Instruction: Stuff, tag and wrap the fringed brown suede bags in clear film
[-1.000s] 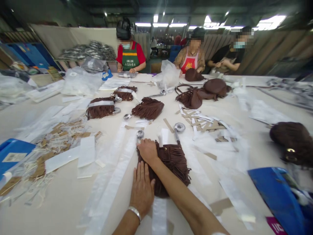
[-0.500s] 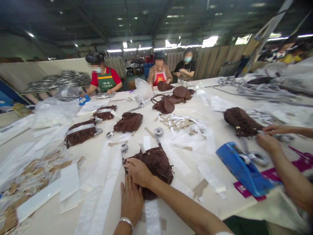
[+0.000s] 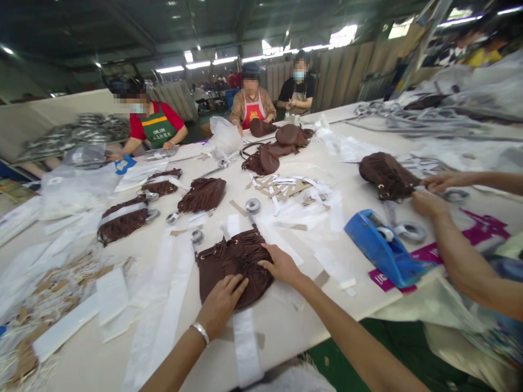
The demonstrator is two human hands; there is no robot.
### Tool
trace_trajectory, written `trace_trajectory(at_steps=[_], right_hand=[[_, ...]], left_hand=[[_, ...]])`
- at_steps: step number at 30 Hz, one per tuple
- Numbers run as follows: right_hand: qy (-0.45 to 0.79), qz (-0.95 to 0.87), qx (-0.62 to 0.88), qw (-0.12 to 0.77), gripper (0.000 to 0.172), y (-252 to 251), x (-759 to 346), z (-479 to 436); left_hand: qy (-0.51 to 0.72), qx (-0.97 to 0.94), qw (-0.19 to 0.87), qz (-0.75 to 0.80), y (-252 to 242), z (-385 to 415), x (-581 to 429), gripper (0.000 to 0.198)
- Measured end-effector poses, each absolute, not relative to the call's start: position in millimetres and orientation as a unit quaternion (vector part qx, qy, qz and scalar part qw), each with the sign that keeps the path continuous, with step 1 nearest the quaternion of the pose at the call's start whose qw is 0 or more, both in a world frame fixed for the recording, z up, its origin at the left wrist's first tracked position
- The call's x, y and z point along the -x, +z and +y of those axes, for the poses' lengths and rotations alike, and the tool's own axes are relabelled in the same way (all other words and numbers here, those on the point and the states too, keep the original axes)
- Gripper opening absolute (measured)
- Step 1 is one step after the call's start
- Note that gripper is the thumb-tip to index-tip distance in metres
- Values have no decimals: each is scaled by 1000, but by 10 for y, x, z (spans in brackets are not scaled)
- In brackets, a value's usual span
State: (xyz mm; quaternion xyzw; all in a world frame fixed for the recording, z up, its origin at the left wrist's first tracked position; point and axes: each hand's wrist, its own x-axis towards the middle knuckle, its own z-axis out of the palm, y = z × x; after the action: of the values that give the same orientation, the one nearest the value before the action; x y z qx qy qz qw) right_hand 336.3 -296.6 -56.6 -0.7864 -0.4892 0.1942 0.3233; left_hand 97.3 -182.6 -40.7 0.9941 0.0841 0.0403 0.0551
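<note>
A dark brown fringed bag point(image 3: 223, 267) lies on the table in front of me, with small gold eyelets along its top edge. Its fringe is swept to the upper right, so the smooth left panel shows. My left hand point(image 3: 223, 302) rests on the bag's lower part with the fingers stretched out; a silver bracelet is on that wrist. At the bag's right edge, my right hand point(image 3: 281, 264) touches the fringe, thumb and fingers apart. A wrapped grey strap coil point(image 3: 253, 206) sits above the bag, joined to its top corner. A white strip point(image 3: 245, 345) sticks out below.
On the right stands a blue tape dispenser point(image 3: 382, 247); beyond it a co-worker's hands point(image 3: 433, 196) hold another brown bag point(image 3: 386, 175). Paper strips point(image 3: 281, 188) lie behind my bag, more fringed bags point(image 3: 202, 194) to the left. Several people work across the table.
My hands have parted: the right moved from the bag's left side to its right edge, and the left now lies on the bag. The fringe is swept rightward, baring the smooth panel.
</note>
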Motion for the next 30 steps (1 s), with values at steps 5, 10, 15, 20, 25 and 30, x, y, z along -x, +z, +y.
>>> trace_trajectory(at_steps=[5,10,15,20,25,30], right_hand=[[277,-442,783,338,30,-429,-3532,-2870],[382,-466,686,407,31,-24,-3399,-2720],[319,-404,653,555,24,43,-3379,-3012],[145,-398,803,420,19,-437,-3119,-3455],[20,-419,851,317,28,-707,-2695,-3386],[-73,-404,876,255,20,-820,-2575,-3252]], left_hand=[[-4,-986,140,96,-167,-1785,-1206,47],[-44,-980,47,190,-97,-2099,-1522,63],[-26,-978,-50,203,-241,-2304,-1620,50],[10,-984,-66,166,-325,-2178,-1573,44],[62,-985,-33,160,-366,-2069,-1534,40],[123,-980,-13,158,-454,-1996,-1479,36]])
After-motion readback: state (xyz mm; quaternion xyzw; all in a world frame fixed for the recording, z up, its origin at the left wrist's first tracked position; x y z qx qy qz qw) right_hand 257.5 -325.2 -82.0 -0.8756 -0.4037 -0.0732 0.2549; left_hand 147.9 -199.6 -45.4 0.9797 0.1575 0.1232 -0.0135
